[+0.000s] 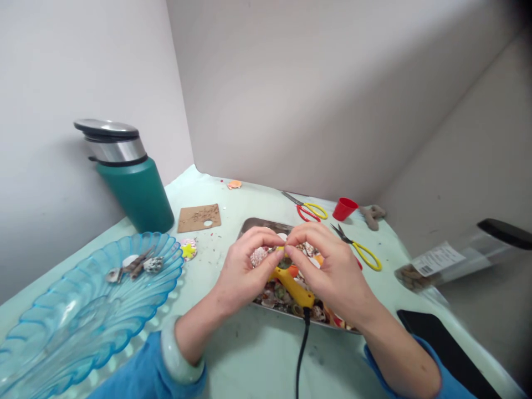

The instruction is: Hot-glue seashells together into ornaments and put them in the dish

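My left hand and my right hand meet fingertip to fingertip over a metal tray filled with several seashells. Both hands pinch a small pale piece between them; I cannot make out what it is. A yellow glue gun lies across the shells under my hands, its black cord running toward me. A pale pink shell shows just below my left fingers.
A blue glass dish with a few shells sits at the left, a teal flask behind it. A cardboard piece, two yellow-handled scissors, a red cup, a clear tube and a black phone lie around.
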Demonstrator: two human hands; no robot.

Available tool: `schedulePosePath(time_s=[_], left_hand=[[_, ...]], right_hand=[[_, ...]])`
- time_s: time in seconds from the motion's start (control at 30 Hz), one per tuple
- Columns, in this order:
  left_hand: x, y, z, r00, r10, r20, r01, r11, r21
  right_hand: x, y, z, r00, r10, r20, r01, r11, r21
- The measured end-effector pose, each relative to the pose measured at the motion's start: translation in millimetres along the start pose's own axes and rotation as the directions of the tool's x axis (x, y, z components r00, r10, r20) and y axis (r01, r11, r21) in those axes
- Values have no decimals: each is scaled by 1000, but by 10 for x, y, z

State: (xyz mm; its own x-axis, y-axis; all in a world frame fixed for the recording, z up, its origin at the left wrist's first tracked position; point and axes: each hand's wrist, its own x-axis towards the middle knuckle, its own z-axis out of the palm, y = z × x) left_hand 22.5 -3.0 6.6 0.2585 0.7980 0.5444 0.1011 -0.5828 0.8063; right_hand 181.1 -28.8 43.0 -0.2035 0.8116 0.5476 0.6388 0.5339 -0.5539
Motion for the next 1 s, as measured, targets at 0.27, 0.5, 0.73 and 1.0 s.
schedulePosePath(time_s=[0.27,0.5,0.73,1.0], left_hand=[[9,-8,7,1000,-4,27,5,1000,-13],[6,-32,-5,998,-59,30,59,998,-3],[9,-78,3,983,-178,-36,178,984,8],[16,-42,10,995,-102,8,103,995,-8]], right_hand=[[-8,-21,7,999,-41,-2,41,999,19],[-21,-15,-12,999,-32,-16,33,998,50],[-36,28,19,1000,17,-10,-17,999,34],[-23,45,51,999,-53,2,53,999,13]])
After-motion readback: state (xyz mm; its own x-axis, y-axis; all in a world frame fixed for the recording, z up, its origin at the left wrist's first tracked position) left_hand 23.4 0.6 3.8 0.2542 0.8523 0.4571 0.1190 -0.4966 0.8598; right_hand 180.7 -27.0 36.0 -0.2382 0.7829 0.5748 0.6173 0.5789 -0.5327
